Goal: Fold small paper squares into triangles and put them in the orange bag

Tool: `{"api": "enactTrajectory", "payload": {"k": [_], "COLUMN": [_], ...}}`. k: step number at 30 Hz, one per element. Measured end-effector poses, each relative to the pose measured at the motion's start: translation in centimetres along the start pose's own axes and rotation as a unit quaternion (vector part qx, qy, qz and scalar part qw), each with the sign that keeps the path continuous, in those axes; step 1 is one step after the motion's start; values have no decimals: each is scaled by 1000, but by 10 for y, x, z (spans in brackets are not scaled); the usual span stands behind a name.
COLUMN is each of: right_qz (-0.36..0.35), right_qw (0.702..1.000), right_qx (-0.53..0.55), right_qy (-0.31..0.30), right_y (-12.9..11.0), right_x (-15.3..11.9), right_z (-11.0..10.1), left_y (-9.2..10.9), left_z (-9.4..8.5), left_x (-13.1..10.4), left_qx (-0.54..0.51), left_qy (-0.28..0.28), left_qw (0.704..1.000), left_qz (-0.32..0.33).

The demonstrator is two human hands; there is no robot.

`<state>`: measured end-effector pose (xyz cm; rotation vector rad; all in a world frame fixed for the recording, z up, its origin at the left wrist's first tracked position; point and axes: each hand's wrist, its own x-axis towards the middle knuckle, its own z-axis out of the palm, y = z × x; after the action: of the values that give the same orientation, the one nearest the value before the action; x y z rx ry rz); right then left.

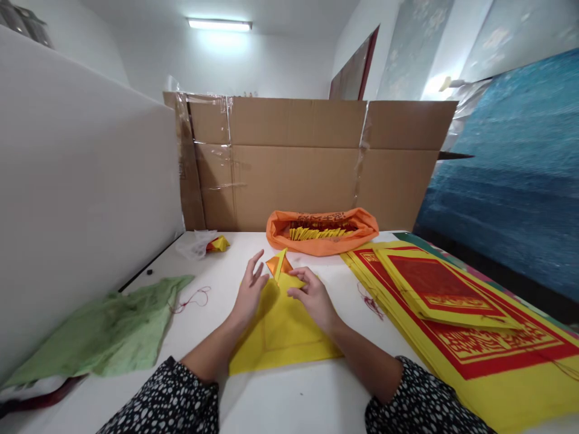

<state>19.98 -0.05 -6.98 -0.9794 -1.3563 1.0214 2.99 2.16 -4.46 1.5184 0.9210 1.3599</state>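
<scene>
A sheet of yellow paper (294, 337) lies on the white table, its far end folded to a point with an orange face showing on both sides of a raised yellow fold (280, 265). My left hand (249, 289) is at the left of this fold, open, with thumb and fingers spread. On the other side, my right hand (313, 296) hovers over or rests on the paper's right edge, fingers curved and thumb apart from them. Neither hand grips anything that I can see. Whether the right fingertips touch the paper is unclear.
Yellow-and-red printed sheets (452, 313) are stacked at right. An orange bag (321, 246) of folded yellow pieces stands at the back before a cardboard panel (294, 175). Left are a green cloth (108, 331), red string (194, 298) and a plastic bag (195, 246).
</scene>
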Motion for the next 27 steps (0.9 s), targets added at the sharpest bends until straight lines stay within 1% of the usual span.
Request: {"api": "enactTrajectory", "payload": {"k": [2,3,5,7,10,13,15,16,18,19,20,21,23,24,27], "right_qz": [-7,-13,-26,-35,-38,-41,-47,-47,-30,-12,19,34,55,71,114], "right_qw": [999,998,998,998,999,997,994,992,985,978,967,963,957,954,944], "right_qx": [-35,-48,-52,-36,-37,-68,-98,-117,-169,-204,-249,-266,-284,-291,-309], "right_qy": [-17,-26,-37,-35,-11,-2,0,7,28,39,39,39,31,23,13], "right_y": [-1,-2,-3,-3,-1,-2,-6,-10,-19,-23,-27,-31,-33,-32,-21], "right_x": [-1,-1,-2,-3,-6,-8,-1,7,34,53,74,97,142,163,211], "right_z": [-1,-1,-1,1,4,3,-2,-7,-20,-28,-35,-41,-48,-48,-40], "left_y": [3,4,5,3,1,-2,-6,-9,-17,-21,-25,-29,-35,-37,-38], "left_z": [-2,-3,-4,-4,-1,-3,-7,-11,-19,-23,-26,-28,-28,-27,-22], "left_x": [2,2,3,2,0,1,4,6,10,11,12,12,9,7,0], "left_qx": [-101,-129,-152,-154,-143,-102,-55,-16,99,163,221,265,314,327,355], "left_qy": [-34,-54,-75,-80,-83,-80,-69,-62,-66,-79,-98,-120,-162,-175,-201], "left_qw": [992,986,979,977,978,983,988,992,991,983,970,956,934,927,912], "left_qz": [-73,-94,-114,-120,-127,-134,-126,-111,-54,-21,9,31,48,49,50]}}
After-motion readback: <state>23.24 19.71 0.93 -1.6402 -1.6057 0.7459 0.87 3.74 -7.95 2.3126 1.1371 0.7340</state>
